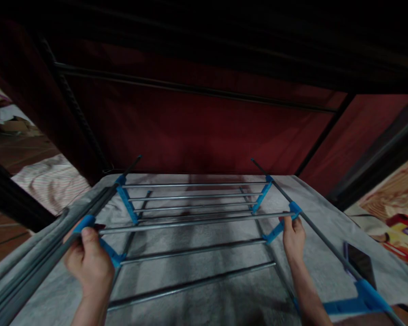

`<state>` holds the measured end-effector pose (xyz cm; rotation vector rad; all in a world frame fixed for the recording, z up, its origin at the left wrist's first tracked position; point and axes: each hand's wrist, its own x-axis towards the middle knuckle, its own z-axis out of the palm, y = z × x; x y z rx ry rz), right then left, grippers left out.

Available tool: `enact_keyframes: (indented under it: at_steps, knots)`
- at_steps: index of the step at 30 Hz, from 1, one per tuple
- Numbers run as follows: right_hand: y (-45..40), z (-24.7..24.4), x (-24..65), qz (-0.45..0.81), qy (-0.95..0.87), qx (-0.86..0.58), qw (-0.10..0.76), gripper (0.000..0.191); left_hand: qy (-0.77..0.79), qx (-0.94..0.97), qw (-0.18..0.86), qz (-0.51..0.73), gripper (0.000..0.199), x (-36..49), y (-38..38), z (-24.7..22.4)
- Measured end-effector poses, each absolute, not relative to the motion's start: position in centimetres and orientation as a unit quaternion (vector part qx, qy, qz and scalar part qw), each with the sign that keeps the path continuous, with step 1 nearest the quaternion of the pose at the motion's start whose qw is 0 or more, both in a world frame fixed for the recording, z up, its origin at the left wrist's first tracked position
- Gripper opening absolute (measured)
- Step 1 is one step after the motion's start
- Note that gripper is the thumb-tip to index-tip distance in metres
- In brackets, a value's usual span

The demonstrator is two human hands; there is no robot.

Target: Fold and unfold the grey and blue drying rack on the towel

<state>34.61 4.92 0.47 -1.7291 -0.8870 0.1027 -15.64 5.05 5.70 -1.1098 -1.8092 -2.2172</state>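
A rack of grey metal tubes point(190, 222) joined by blue plastic brackets lies in front of me. My left hand point(93, 258) is closed round the left blue bracket point(85, 223), with the thumb on top where a crosswise tube meets it. On the other side, my right hand point(294, 237) pinches the right blue bracket point(295, 208) near the opposite end of that tube; its fingertips are partly hidden. Farther back, several thin tubes point(197, 196) run between two more brackets. Closer to me, a loose-looking tube point(193, 285) crosses the frame low down.
The rack rests on a grey blanket point(204, 253). Several long tubes point(30, 271) lie side by side at the left. A dark phone point(360, 265) and another blue bracket point(367, 296) are at the right. Dark red fabric point(204, 131) hangs behind, crossed by bars.
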Motion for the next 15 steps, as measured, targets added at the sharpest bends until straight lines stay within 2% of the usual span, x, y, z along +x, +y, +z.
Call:
enact_keyframes:
  at_steps: [4,9,15]
  knots:
    - [4.2,-2.6,34.1,0.096,-0.379,-0.735,0.553,0.058,-0.595,-0.347,0.031,-0.725,0.043,-15.5,3.9,4.7]
    - [2.6,-6.1,35.3,0.136,-0.408,-0.797,0.425,0.058,-0.644,-0.358,-0.02,-0.675,0.046,-16.1,2.4,0.3]
    - [2.4,-6.7,37.0,0.113,-0.431,-0.844,0.297,0.056,-0.696,-0.371,-0.073,-0.611,0.04,-17.0,3.0,-1.9]
